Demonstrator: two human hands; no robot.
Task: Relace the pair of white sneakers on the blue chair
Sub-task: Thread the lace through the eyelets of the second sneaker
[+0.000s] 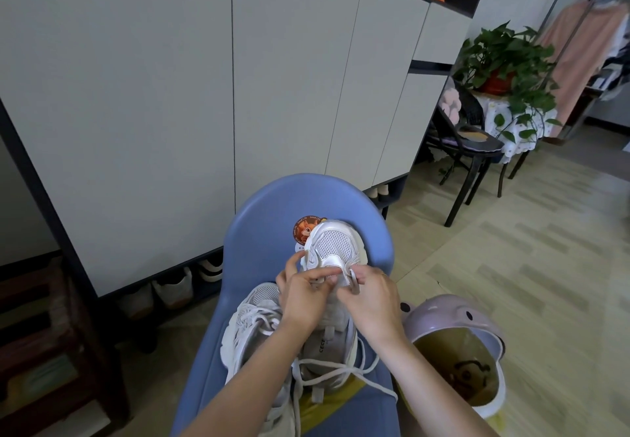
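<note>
Both hands [335, 295] pinch flat white lace [354, 279] at toe eyelets of white mesh sneaker [335, 249] on blue plastic chair [272, 218]. Risk: lace twisting, skipped eyelet.

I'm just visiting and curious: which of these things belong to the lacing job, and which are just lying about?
Part of the job:
- white mesh sneaker being laced
- second white sneaker
- white flat shoelace
- blue plastic chair
- left hand, right hand

Just lying about:
- lilac plastic bin
- green potted plant
- black chair
</note>
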